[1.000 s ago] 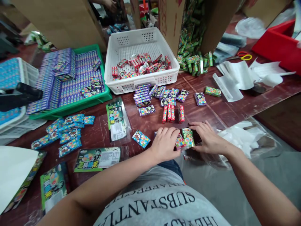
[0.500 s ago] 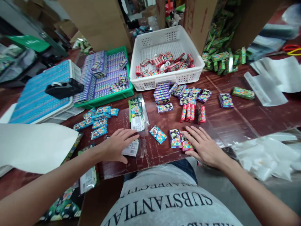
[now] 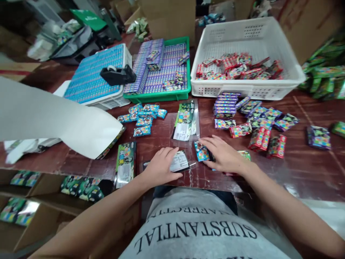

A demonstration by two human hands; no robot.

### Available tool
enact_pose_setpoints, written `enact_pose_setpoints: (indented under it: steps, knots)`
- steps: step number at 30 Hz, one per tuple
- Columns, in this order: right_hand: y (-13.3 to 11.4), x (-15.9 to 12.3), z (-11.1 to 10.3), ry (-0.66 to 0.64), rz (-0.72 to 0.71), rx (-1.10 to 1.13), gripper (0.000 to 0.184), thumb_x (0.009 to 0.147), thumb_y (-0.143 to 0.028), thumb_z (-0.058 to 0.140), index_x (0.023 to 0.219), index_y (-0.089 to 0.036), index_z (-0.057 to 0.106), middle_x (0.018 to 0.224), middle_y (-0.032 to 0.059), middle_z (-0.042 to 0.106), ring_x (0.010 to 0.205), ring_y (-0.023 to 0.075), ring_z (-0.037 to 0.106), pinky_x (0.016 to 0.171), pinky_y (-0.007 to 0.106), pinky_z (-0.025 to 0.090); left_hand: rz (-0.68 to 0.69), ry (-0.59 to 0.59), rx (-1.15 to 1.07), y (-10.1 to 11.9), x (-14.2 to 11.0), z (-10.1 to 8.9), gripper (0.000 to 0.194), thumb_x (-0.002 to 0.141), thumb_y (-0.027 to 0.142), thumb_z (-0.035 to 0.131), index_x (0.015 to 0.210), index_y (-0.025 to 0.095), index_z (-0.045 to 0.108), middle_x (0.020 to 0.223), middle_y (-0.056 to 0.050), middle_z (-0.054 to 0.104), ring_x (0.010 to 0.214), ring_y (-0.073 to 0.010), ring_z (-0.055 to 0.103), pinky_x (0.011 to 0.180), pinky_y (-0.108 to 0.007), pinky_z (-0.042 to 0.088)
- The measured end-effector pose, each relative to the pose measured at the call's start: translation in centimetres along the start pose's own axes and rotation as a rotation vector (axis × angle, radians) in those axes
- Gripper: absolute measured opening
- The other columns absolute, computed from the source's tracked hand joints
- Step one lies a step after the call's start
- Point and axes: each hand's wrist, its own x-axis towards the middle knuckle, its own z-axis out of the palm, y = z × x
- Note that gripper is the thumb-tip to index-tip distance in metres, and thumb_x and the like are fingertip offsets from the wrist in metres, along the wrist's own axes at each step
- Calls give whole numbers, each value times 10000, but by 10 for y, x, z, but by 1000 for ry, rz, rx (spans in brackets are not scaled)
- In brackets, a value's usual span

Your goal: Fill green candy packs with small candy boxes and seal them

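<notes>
My left hand lies with fingers outstretched over a flat printed pouch near the table's front edge. My right hand has its thumb and fingers around a small blue candy box, just right of the pouch. Part of another small box shows behind the right wrist; the rest is hidden by the hand. Beyond the hands lies a green-and-black pouch in clear plastic. Red boxes stand to the right, beside a scatter of purple boxes.
A white basket with red boxes stands at the back, beside a green tray of purple boxes. Blue boxes are piled at left. A black tape dispenser sits on a blue-filled tray. White sheet juts in.
My right hand has left the red and purple boxes and moved left to the blue box, closing around it. My left hand has shifted onto the pouch. The view has swung left.
</notes>
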Motion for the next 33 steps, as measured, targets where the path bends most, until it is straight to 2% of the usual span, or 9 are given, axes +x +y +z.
enact_pose_setpoints:
  steps: [5, 8, 13, 17, 19, 22, 25, 28, 33]
  knots:
    - [-7, 11, 2, 133, 41, -3, 829, 850, -504, 726, 1541, -243, 351, 1371, 171, 524, 1301, 385, 521, 1199, 670, 311, -25, 46, -62, 9, 1, 0, 1018, 659, 468, 859, 1502, 167, 374, 1430, -165, 526, 1290, -371, 496, 1111, -550, 394]
    - [-15, 13, 0, 68, 4, -20, 863, 805, -565, 764, 1515, -234, 403, 1321, 166, 547, 1274, 402, 534, 1216, 726, 214, -11, 90, -77, 11, 6, -4, 998, 681, 449, 842, 1510, 185, 353, 1428, -161, 527, 1293, -369, 495, 1119, -554, 381]
    - [-25, 13, -4, -67, -77, 123, 861, 866, -473, 742, 1579, -261, 308, 1369, 141, 553, 1323, 355, 539, 1234, 686, 244, 95, 66, -108, 10, 17, -5, 966, 686, 427, 835, 1501, 188, 377, 1435, -163, 519, 1302, -368, 486, 1118, -548, 388]
    - [-20, -4, -18, -79, -5, 178, 1120, 832, -595, 739, 1643, -245, 52, 1670, 198, 223, 1513, 365, 332, 1206, 588, 375, 134, 30, -113, 10, 26, 1, 933, 698, 454, 841, 1479, 168, 418, 1432, -172, 521, 1310, -363, 484, 1119, -532, 390]
    - [-10, -20, -29, -86, 46, 116, 1246, 759, -705, 742, 1649, -236, 8, 1712, 192, 104, 1553, 400, 222, 1232, 625, 298, 127, 17, -84, 11, 30, 5, 940, 700, 464, 844, 1481, 160, 418, 1434, -171, 527, 1301, -364, 487, 1102, -535, 386]
    - [10, -46, -39, -135, 86, -5, 1221, 711, -762, 742, 1645, -261, 135, 1662, 162, 311, 1529, 438, 260, 1247, 713, 100, 126, -6, -65, 13, 36, 11, 943, 708, 477, 837, 1493, 173, 413, 1443, -156, 529, 1298, -364, 488, 1086, -533, 374]
    - [25, -59, -33, -140, 95, 8, 965, 795, -687, 723, 1579, -287, 327, 1506, 113, 543, 1435, 383, 442, 1258, 701, 79, 136, -29, -76, 17, 42, 14, 929, 715, 484, 824, 1497, 193, 416, 1444, -149, 528, 1297, -362, 489, 1082, -522, 368]
    - [31, -59, -22, -74, 64, 65, 753, 869, -562, 697, 1510, -281, 417, 1433, 106, 589, 1353, 320, 541, 1269, 672, 107, 136, -47, -90, 21, 46, 16, 928, 713, 482, 822, 1502, 210, 415, 1446, -148, 523, 1301, -363, 485, 1089, -525, 363]
    - [34, -49, -18, -70, -33, 166, 753, 845, -479, 732, 1499, -282, 415, 1425, 104, 585, 1323, 291, 574, 1274, 647, 134, 185, -99, -161, 27, 52, 16, 947, 713, 494, 833, 1504, 194, 409, 1452, -147, 510, 1324, -345, 468, 1113, -511, 365]
